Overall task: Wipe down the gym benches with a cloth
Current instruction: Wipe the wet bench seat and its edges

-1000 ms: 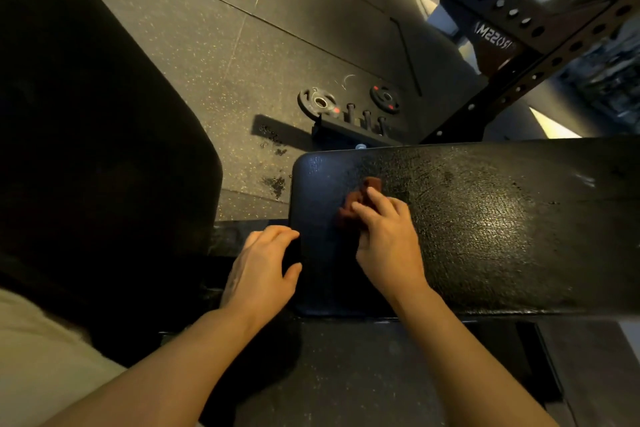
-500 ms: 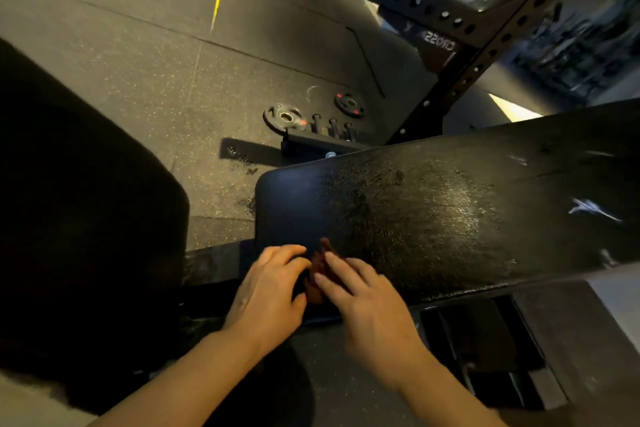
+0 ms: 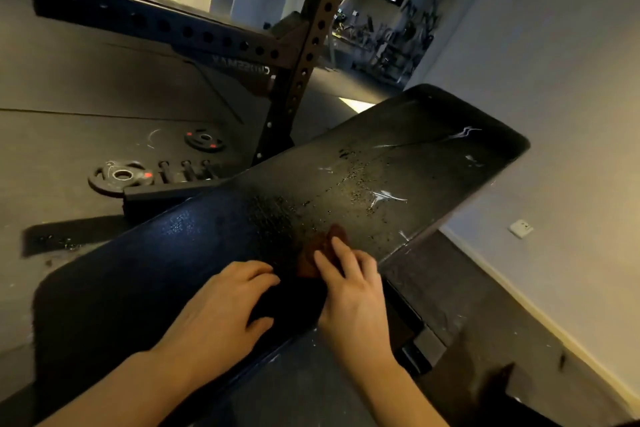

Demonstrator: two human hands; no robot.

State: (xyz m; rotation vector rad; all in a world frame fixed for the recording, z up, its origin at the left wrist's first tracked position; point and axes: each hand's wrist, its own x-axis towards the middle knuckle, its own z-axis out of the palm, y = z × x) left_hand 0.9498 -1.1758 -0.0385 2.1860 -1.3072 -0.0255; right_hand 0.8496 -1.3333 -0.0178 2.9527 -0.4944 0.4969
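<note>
Head view: right hand (image 3: 349,291) flat on a small reddish-brown cloth (image 3: 320,255), straight fingers pressing it onto the black pad of the counter (image 3: 398,163), near the pad's near edge, about midway along its length. Left hand (image 3: 221,312) just beside, fingers spread and relaxed on the pad, holding nothing. Scuffed, speckled patch and pale scratches farther along the pad, beyond the cloth, likely not yet wiped. Weight plates (image 3: 119,177) on the floor past the far edge, a perforated rack upright (image 3: 311,55) behind. Cloth looks soft, light and limp, apt to bunch or slip out from under the fingers; best kept under a flat palm at its middle. Pad looks firm, slick, slightly cracked
</note>
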